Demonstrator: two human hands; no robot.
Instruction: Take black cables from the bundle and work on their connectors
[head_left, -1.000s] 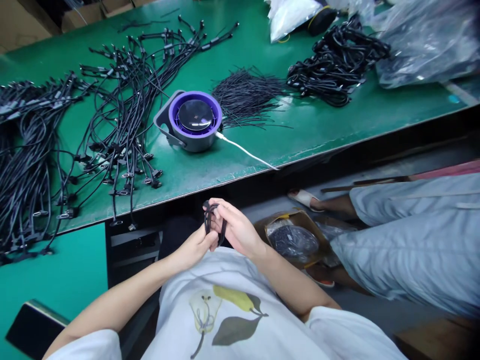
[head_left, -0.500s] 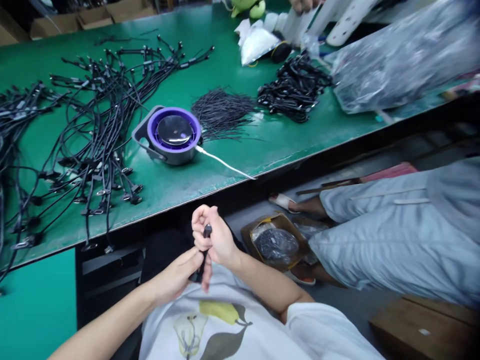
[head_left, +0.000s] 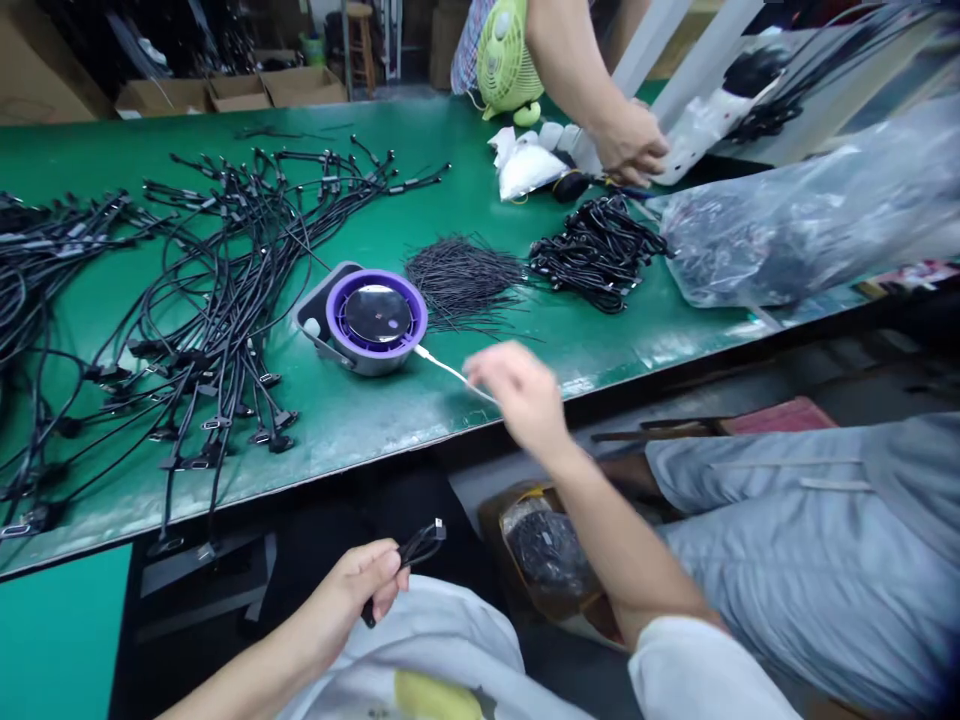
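Observation:
My left hand (head_left: 375,575) is closed round a folded black cable (head_left: 422,543), low in front of my shirt, with a metal plug end sticking out. Over the table's front edge is my right hand (head_left: 521,390), blurred, fingers bent, near the white cord (head_left: 457,374) of a purple and grey fan (head_left: 377,313). Whether anything is between its fingers is hidden by the blur. Beyond it lies a pile of thin black ties (head_left: 465,280). A heap of bundled black cables (head_left: 596,250) sits to the right of the ties.
Loose black cables (head_left: 232,270) spread over the left of the green table (head_left: 420,410). A plastic bag (head_left: 795,230) lies at the right. Another person's hand (head_left: 626,140) is near a green fan (head_left: 506,60). A person in grey trousers (head_left: 795,520) is beside an open box (head_left: 547,550).
My right hand has left the black cable and moved up and right over the table edge. My left hand keeps the cable, slightly lower. The view has tilted up; another person's arm shows more.

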